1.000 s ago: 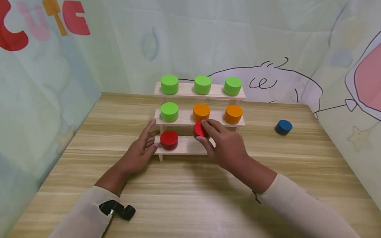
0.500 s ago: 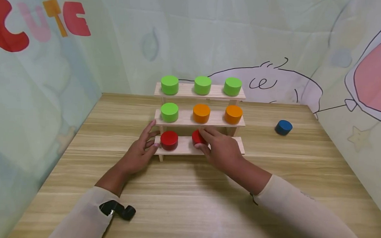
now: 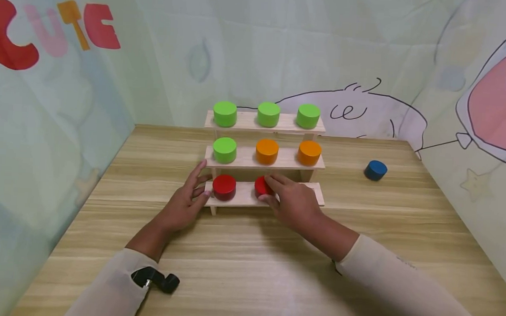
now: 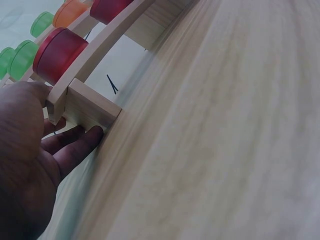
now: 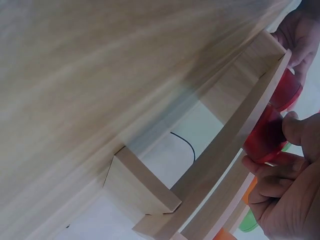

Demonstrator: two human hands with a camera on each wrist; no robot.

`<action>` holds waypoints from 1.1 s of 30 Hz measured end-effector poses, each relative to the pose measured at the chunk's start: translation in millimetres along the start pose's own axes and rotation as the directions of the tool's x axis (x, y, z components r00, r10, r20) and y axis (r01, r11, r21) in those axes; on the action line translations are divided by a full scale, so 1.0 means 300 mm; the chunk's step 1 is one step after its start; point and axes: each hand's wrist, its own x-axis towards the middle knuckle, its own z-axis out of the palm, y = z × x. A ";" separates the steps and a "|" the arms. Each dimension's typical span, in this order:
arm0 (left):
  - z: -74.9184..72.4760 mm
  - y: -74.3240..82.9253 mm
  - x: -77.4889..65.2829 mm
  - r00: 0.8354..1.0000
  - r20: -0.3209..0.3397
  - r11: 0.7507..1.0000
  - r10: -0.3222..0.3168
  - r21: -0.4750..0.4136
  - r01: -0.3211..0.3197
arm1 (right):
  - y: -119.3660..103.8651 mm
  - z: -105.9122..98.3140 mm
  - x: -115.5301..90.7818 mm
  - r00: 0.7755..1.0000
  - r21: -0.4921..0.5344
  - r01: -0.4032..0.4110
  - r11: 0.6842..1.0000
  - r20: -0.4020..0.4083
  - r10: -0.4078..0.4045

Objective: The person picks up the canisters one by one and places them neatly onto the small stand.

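Observation:
A small three-tier wooden stand [image 3: 242, 200] holds round coloured blocks. My right hand [image 3: 297, 205] pinches a red round block [image 3: 262, 186] between thumb and fingers at the middle of the lowest shelf; in the right wrist view this red block [image 5: 264, 137] sits against the shelf. Another red round block [image 3: 224, 187] stands at that shelf's left end. My left hand [image 3: 183, 204] touches the stand's left end, its fingers fairly straight. The left wrist view shows the left thumb at the shelf's corner and fingertips [image 4: 95, 135] against the wooden leg [image 4: 90, 105].
Several green blocks [image 3: 268, 114] line the top shelf. On the middle shelf stand a green block [image 3: 225, 150] and two orange blocks [image 3: 267, 151]. A blue block [image 3: 375, 170] lies on the wood-grain table [image 3: 247, 272] to the right. Printed cloth [image 3: 164, 53] hangs behind.
My right hand has lowered the red block from in front of the middle shelf onto the lowest shelf, and still holds it. The left hand has stayed at the stand's left end.

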 end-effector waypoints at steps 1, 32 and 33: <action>0.000 -0.001 0.000 1.000 0.000 1.000 0.000 0.000 0.000 | 0.001 0.001 -0.001 1.000 -0.003 -0.001 1.000 0.000 0.001; 0.000 0.001 -0.001 1.000 0.001 1.000 -0.001 -0.002 0.001 | 0.033 -0.056 -0.028 0.999 -0.004 0.013 1.000 -0.038 -0.013; 0.000 0.002 -0.002 1.000 0.002 1.000 -0.001 -0.002 0.001 | 0.036 -0.064 -0.031 0.999 -0.004 0.012 1.000 -0.040 -0.012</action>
